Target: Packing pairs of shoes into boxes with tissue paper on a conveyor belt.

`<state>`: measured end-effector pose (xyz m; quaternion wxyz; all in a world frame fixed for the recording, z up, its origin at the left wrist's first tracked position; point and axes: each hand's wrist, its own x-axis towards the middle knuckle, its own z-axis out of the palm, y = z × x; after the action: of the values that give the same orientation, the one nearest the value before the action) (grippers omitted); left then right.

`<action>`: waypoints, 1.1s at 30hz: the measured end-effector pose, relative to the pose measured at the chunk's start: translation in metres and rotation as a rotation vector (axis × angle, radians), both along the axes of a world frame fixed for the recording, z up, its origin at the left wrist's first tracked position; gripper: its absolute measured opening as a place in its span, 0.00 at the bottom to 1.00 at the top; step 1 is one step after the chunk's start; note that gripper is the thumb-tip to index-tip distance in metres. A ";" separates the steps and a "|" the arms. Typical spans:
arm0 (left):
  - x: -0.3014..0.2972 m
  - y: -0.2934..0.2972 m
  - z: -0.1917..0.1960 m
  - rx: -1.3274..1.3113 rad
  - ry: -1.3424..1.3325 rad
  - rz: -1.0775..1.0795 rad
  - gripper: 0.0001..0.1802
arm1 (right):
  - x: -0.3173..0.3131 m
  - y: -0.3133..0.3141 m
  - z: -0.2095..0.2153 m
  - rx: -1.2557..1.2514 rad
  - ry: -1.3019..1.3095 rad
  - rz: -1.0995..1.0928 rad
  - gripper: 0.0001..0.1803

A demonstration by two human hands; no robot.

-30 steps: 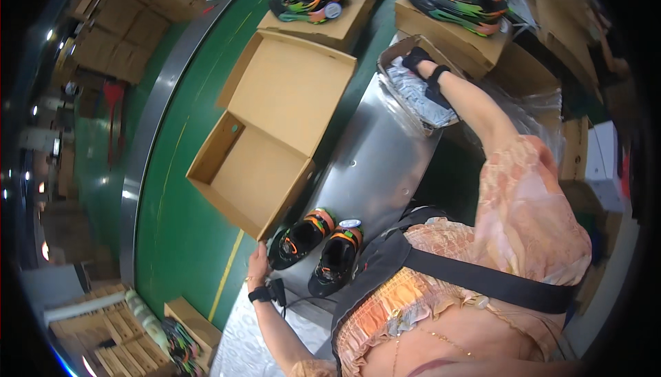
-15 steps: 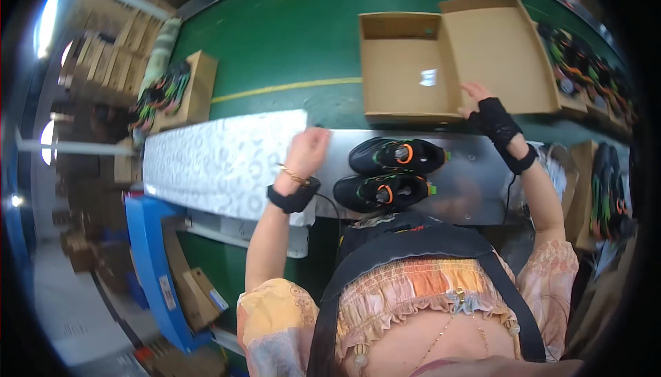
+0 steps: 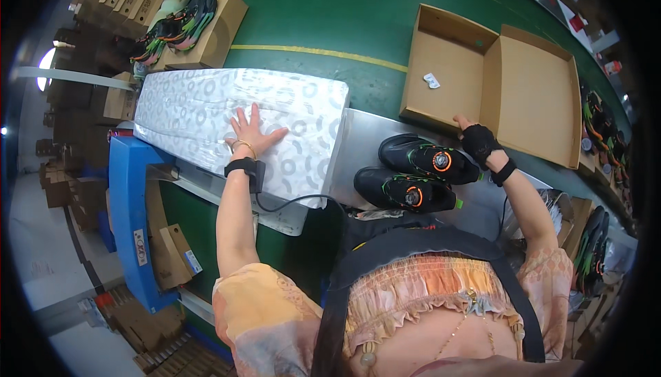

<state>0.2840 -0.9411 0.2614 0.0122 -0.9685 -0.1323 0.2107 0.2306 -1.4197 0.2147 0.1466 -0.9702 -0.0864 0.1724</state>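
Since half a second ago, the left hand (image 3: 253,131) has slid further onto the patterned paper stack (image 3: 206,112), frame centre-left, fingers spread flat, gripping nothing; peeling one sheet cleanly suits best. Right hand (image 3: 477,141) loosely touches the open box (image 3: 496,74), upper right, above two black shoes (image 3: 416,174).

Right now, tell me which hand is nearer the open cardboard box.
Right. The right hand touches the near edge of the open cardboard box, just above the black shoes. The left hand lies flat on the stack of patterned wrapping paper, well to the box's left.
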 end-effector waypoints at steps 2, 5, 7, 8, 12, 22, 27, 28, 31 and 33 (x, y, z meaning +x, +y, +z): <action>0.004 0.021 -0.004 -0.081 -0.083 0.040 0.60 | -0.004 -0.001 -0.001 -0.012 -0.029 0.020 0.18; 0.008 0.043 -0.023 -0.114 -0.221 0.087 0.57 | -0.005 0.002 0.000 -0.014 -0.052 0.027 0.21; 0.012 0.056 -0.029 -0.167 -0.323 0.166 0.56 | -0.005 0.008 0.007 -0.013 -0.058 -0.016 0.22; 0.009 0.059 -0.034 -0.063 -0.465 0.111 0.44 | -0.004 0.009 0.008 -0.008 -0.064 -0.017 0.22; 0.009 0.075 -0.020 -0.017 -0.448 0.108 0.23 | -0.009 0.011 0.011 0.007 -0.118 0.000 0.23; -0.027 0.016 0.221 -1.036 -1.146 0.138 0.08 | 0.004 0.007 0.014 0.264 -0.084 0.114 0.30; 0.000 -0.138 0.211 -0.755 -1.018 -0.431 0.11 | -0.018 0.064 0.147 0.988 -0.257 0.299 0.46; 0.007 -0.172 0.209 -0.049 -1.097 -0.896 0.12 | -0.023 0.063 0.172 0.992 -0.122 0.214 0.41; 0.024 -0.277 0.195 -1.221 -0.758 -0.476 0.13 | -0.031 0.039 0.177 1.075 -0.168 0.032 0.29; 0.047 -0.322 0.170 -1.406 -0.598 -0.527 0.20 | -0.015 0.032 0.149 1.187 -0.511 -0.345 0.17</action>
<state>0.3310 -1.2627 0.4317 -0.5864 -0.7644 0.2660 -0.0331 0.2152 -1.3874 0.3639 0.6560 -0.7352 -0.0424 -0.1655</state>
